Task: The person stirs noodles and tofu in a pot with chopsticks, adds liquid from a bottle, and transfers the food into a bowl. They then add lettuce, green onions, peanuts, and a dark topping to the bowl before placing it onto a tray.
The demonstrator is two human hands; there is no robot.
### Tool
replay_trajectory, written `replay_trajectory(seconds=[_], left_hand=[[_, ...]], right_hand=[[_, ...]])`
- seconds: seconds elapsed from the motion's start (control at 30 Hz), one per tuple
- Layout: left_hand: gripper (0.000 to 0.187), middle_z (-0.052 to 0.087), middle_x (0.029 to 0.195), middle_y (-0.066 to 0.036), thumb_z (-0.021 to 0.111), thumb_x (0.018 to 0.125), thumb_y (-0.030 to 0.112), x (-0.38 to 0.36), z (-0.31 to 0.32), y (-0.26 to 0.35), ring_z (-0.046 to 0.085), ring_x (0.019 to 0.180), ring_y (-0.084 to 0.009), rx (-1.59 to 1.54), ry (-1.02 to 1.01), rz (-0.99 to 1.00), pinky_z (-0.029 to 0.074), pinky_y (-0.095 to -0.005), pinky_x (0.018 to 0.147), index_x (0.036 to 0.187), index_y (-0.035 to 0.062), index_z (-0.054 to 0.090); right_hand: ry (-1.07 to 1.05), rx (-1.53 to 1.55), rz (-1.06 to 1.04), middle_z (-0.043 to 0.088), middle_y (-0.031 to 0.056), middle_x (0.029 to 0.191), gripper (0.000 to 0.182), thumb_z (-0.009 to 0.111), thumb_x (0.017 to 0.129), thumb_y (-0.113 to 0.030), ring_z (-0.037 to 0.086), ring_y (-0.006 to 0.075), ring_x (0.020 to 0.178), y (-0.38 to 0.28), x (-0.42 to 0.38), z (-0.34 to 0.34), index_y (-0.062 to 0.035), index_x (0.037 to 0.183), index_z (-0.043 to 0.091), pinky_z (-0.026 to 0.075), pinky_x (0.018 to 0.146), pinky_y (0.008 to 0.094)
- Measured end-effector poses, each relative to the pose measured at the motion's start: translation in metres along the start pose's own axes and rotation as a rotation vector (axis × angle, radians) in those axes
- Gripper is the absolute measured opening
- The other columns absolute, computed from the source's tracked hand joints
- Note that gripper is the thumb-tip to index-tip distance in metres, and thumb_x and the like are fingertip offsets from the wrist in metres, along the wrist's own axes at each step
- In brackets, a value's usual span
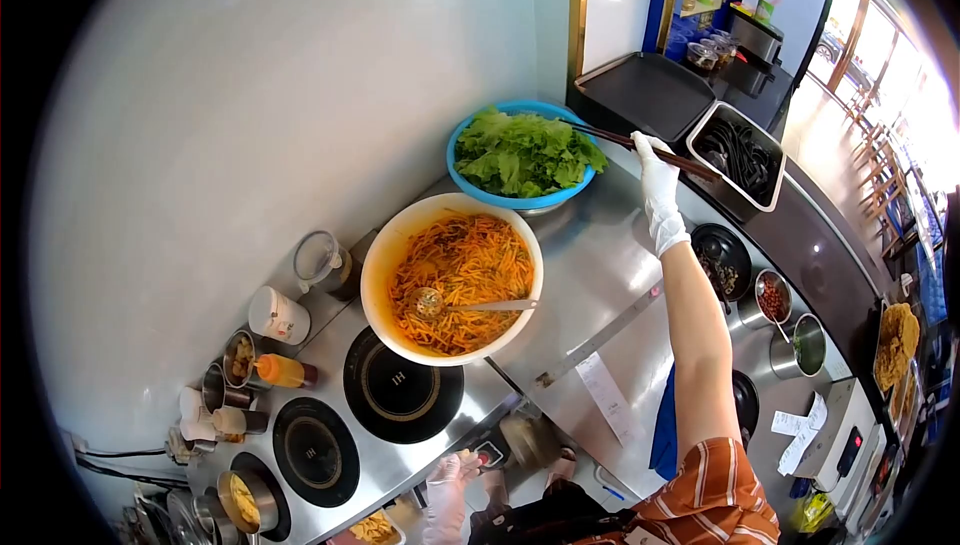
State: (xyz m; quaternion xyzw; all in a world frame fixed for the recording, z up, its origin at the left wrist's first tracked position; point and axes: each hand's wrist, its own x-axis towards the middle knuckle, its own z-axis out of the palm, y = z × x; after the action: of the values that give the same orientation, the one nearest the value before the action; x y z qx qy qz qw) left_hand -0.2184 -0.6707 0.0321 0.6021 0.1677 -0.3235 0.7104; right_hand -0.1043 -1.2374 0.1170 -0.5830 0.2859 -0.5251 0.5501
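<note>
My right hand [657, 190], in a white glove, is closed around a pair of long dark chopsticks [690, 164]. Their thin ends reach left to the rim of a blue basin [462, 177], beside the green lettuce leaves [520, 153] heaped in it. Low in the view, my gloved left hand [455, 472] is beside a control panel with a red knob [484, 457]. Its fingers look curled in; what they hold, if anything, is hidden. Between the hands stands a large white bowl [373, 280] of shredded orange vegetables [470, 265], with a metal slotted ladle [490, 306] lying in it.
Two round induction plates [403, 385] [316, 452] sit in the steel counter. Sauce bottles [284, 371] and tubs line the wall. At right are a steel tray of dark utensils [742, 155], metal pots of toppings [797, 347], paper receipts [602, 397] and a printer [836, 445].
</note>
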Motion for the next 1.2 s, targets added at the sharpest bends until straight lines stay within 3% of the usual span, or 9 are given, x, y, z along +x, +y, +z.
replay_trajectory(seconds=[0.4, 0.5, 0.63, 0.73, 1.0, 1.1, 1.13, 1.17, 1.2], left_hand=[[0.025, 0.067, 0.095, -0.013, 0.047, 0.100, 0.021, 0.019, -0.012, -0.008, 0.066, 0.088, -0.0248, 0.031, 0.025, -0.093, 0.052, -0.0354, 0.078, 0.104, 0.0004, 0.060], [0.025, 0.067, 0.095, -0.013, 0.047, 0.100, 0.021, 0.022, -0.011, -0.008, 0.066, 0.088, -0.0246, 0.013, 0.003, -0.112, 0.052, -0.0349, 0.078, 0.103, 0.0006, 0.060], [0.025, 0.067, 0.095, -0.013, 0.046, 0.100, 0.021, 0.024, -0.010, -0.006, 0.066, 0.088, -0.0244, 0.016, 0.020, -0.127, 0.053, -0.0347, 0.078, 0.102, 0.0005, 0.060], [0.025, 0.067, 0.095, -0.014, 0.046, 0.100, 0.021, 0.029, -0.012, -0.007, 0.066, 0.087, -0.0244, 0.026, 0.008, -0.122, 0.053, -0.0346, 0.078, 0.103, 0.0001, 0.060], [0.026, 0.066, 0.098, -0.015, 0.045, 0.101, 0.020, 0.029, -0.002, -0.001, 0.066, 0.090, -0.0241, 0.085, 0.002, -0.144, 0.052, -0.0333, 0.079, 0.106, -0.0015, 0.059], [0.026, 0.068, 0.103, -0.015, 0.047, 0.100, 0.022, 0.033, -0.005, -0.005, 0.067, 0.093, -0.0239, 0.077, -0.011, -0.170, 0.052, -0.0331, 0.081, 0.106, -0.0007, 0.059], [0.026, 0.068, 0.103, -0.015, 0.047, 0.100, 0.022, 0.034, -0.006, -0.006, 0.067, 0.093, -0.0239, 0.074, -0.011, -0.171, 0.052, -0.0331, 0.081, 0.106, -0.0007, 0.059], [0.026, 0.068, 0.103, -0.015, 0.047, 0.100, 0.022, 0.034, -0.006, -0.007, 0.067, 0.093, -0.0239, 0.075, -0.019, -0.171, 0.052, -0.0330, 0.081, 0.105, -0.0006, 0.059], [0.026, 0.068, 0.103, -0.015, 0.047, 0.101, 0.022, 0.035, -0.007, -0.007, 0.067, 0.093, -0.0238, 0.075, -0.026, -0.171, 0.052, -0.0329, 0.081, 0.105, -0.0006, 0.059]], right_hand=[[-0.010, -0.023, 0.037, 0.066, 0.0054, 0.081, 0.020, 0.073, 0.083, -0.016, 0.058, 0.0116, 0.075, 0.014, 0.012, 0.038, 0.0023, 0.088, 0.068, 0.050, 0.071, 0.0250], [0.017, 0.002, 0.083, 0.067, 0.0043, 0.084, 0.018, 0.068, 0.087, -0.017, 0.061, 0.0121, 0.079, -0.002, 0.010, 0.031, 0.0017, 0.087, 0.069, 0.049, 0.077, 0.0240], [0.044, 0.308, 0.105, 0.067, 0.0082, 0.088, 0.019, 0.065, 0.090, -0.016, 0.064, 0.0158, 0.081, 0.007, 0.024, 0.020, 0.0026, 0.085, 0.068, 0.055, 0.079, 0.0252], [-0.033, 0.056, 0.036, 0.068, 0.0060, 0.087, 0.022, 0.067, 0.089, -0.020, 0.063, 0.0126, 0.080, 0.014, 0.027, 0.019, 0.0011, 0.090, 0.069, 0.052, 0.071, 0.0222], [-0.253, -0.083, -0.172, 0.064, 0.0005, 0.076, 0.018, 0.070, 0.084, -0.017, 0.056, 0.0085, 0.071, -0.005, 0.004, 0.071, 0.0002, 0.088, 0.070, 0.045, 0.065, 0.0236], [-0.210, -0.260, -0.245, 0.065, 0.0014, 0.071, 0.012, 0.071, 0.081, -0.011, 0.059, 0.0092, 0.067, -0.019, 0.006, 0.073, 0.0011, 0.082, 0.069, 0.047, 0.062, 0.0265], [-0.159, -0.134, -0.266, 0.065, 0.0018, 0.067, 0.012, 0.070, 0.080, -0.009, 0.059, 0.0097, 0.063, -0.007, 0.013, 0.073, 0.0022, 0.081, 0.068, 0.047, 0.059, 0.0267], [-0.142, -0.258, -0.501, 0.064, 0.0027, 0.068, 0.012, 0.070, 0.080, -0.010, 0.059, 0.0098, 0.062, 0.003, 0.019, 0.066, 0.0027, 0.080, 0.068, 0.047, 0.057, 0.0249], [-0.095, -0.133, -0.303, 0.065, 0.0034, 0.069, 0.013, 0.070, 0.080, -0.010, 0.059, 0.0098, 0.062, -0.012, 0.012, 0.063, 0.0028, 0.080, 0.068, 0.047, 0.057, 0.0241]])
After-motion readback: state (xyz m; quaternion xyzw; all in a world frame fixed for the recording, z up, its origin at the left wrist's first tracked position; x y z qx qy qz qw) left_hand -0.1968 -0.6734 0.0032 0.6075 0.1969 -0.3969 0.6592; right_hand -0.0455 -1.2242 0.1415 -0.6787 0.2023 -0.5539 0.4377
